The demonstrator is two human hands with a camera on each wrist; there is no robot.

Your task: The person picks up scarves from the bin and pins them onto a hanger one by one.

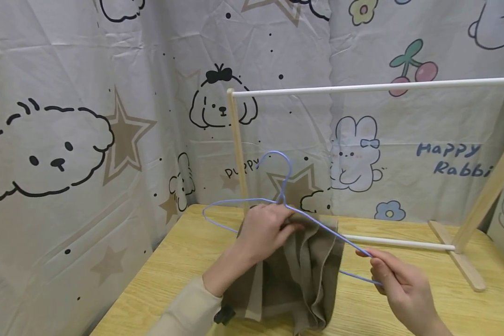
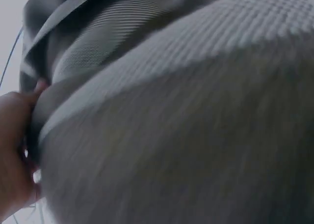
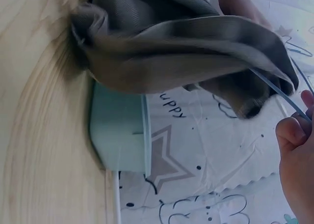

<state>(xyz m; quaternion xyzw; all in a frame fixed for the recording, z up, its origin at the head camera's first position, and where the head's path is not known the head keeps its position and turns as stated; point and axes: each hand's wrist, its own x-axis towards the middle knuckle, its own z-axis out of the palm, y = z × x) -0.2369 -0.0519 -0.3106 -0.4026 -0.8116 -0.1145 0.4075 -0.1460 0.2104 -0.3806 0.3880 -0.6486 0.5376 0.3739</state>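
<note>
A blue wire hanger (image 1: 327, 228) is held up over the table with its hook (image 1: 277, 153) pointing upward. My right hand (image 1: 407, 284) grips the hanger's right end, thumb and fingers round the wire. Just below the hook, my left hand (image 1: 264, 231) pinches the top of a brown-grey garment (image 1: 294, 280), which hangs down in folds. The hanger's lower bar goes out of sight behind the cloth. In the right wrist view, the wire runs into the garment (image 3: 196, 62) from my right hand (image 3: 297, 155). Cloth (image 2: 171, 135) fills most of the left wrist view.
Behind the hanger stands a rack with a white top rail (image 1: 361, 87) and wooden legs (image 1: 491, 191). A pale green box (image 3: 120, 130) sits on the wooden table (image 1: 159, 284), beyond the garment. A printed curtain (image 1: 151, 60) closes off the back and left.
</note>
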